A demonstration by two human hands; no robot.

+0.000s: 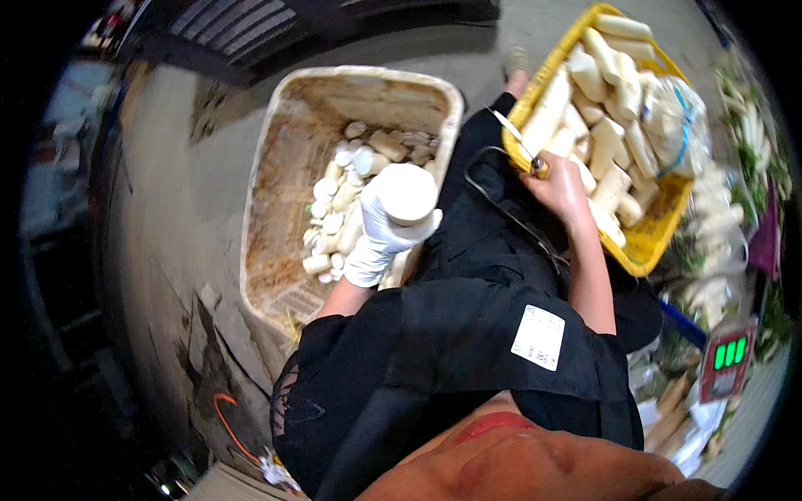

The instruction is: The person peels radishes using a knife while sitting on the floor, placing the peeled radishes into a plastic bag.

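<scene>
My left hand (391, 241), in a white glove, grips a thick white radish (410, 191) with its flat round end facing up. It is above a dirty white plastic basket (260, 188), where several cut radish pieces (332, 222) lie in a heap. Bare, my right hand (559, 185) is closed around the handle of a knife (507, 125). The narrow blade points up and left, beside the rim of a yellow plastic crate (639, 266). Peeled-looking white radishes (604, 147) fill much of that crate.
A clear plastic bag (673, 125) with a blue tie rests on the crate's right side. Bagged white vegetables (717, 225) and a scale with a lit green display (727, 360) stand at right. An orange cord or hook (229, 426) lies on the cracked concrete floor (188, 250).
</scene>
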